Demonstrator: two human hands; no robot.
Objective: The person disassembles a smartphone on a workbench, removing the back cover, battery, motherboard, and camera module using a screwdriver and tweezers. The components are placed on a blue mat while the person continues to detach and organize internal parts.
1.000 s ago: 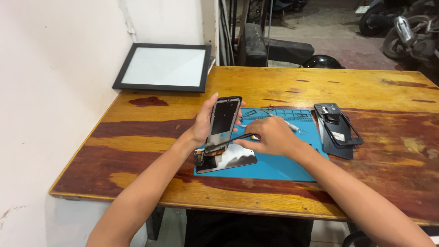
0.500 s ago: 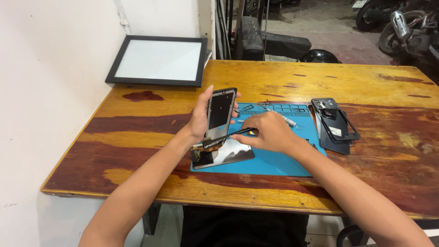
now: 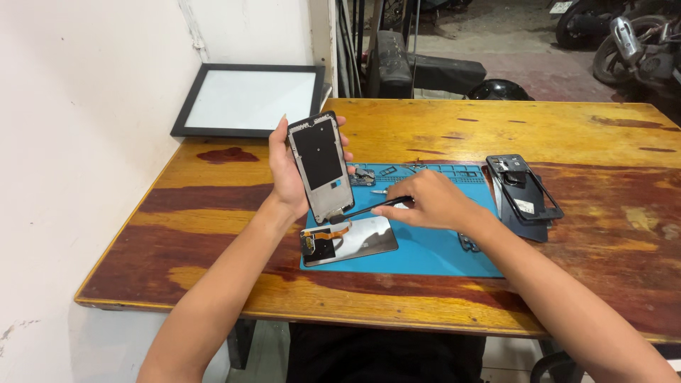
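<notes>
My left hand (image 3: pixel 287 174) holds a phone frame (image 3: pixel 320 167) upright, its dark inner side facing me, above the left end of a blue work mat (image 3: pixel 433 248). My right hand (image 3: pixel 431 201) grips a thin black tool (image 3: pixel 369 210) whose tip points at the frame's lower edge. Below it a detached screen panel (image 3: pixel 349 240) lies flat on the mat, with an orange flex cable (image 3: pixel 332 231) running up toward the frame.
A phone back housing (image 3: pixel 526 188) lies on other dark parts at the mat's right edge. Small parts (image 3: pixel 363 177) sit at the mat's top. A black-framed white panel (image 3: pixel 250 100) lies at the wooden table's (image 3: pixel 567 135) far left corner. A white wall is on the left.
My left hand has lifted the frame higher and tilted it more upright, away from the screen panel. My right hand stays low with the tool at the frame's bottom.
</notes>
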